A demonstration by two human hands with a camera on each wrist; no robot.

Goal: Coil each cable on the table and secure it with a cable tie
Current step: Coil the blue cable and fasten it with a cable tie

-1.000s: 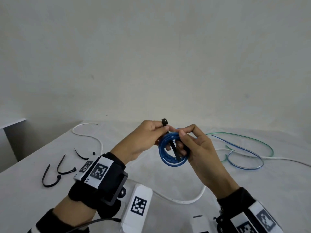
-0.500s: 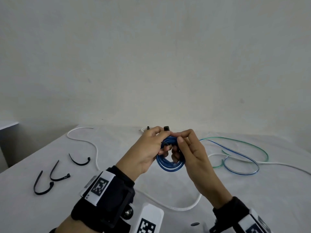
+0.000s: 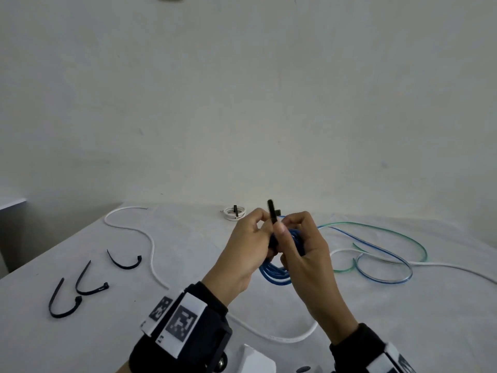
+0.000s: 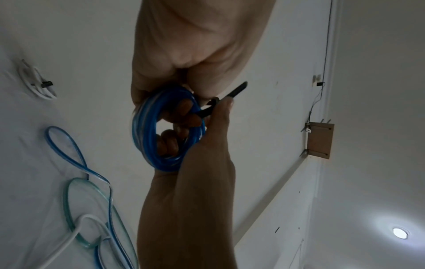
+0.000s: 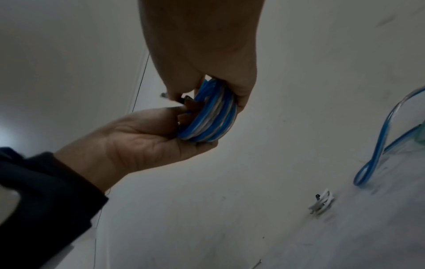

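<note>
Blue cable coil (image 3: 274, 273) sits mid-frame, gripped in my right hand (image 3: 309, 254); my left hand (image 3: 242, 251) pinches the black cable tie (image 3: 271, 211). A loosened pinch could spring the loops apart.

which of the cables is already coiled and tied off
The small white coil at the far edge of the table, with a black tie around it. The blue coil is in the hands; the other cables lie loose.

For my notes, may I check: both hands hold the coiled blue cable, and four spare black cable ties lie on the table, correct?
Not quite: the head view shows three spare black cable ties, not four. Both hands do hold the coiled blue cable.
</note>
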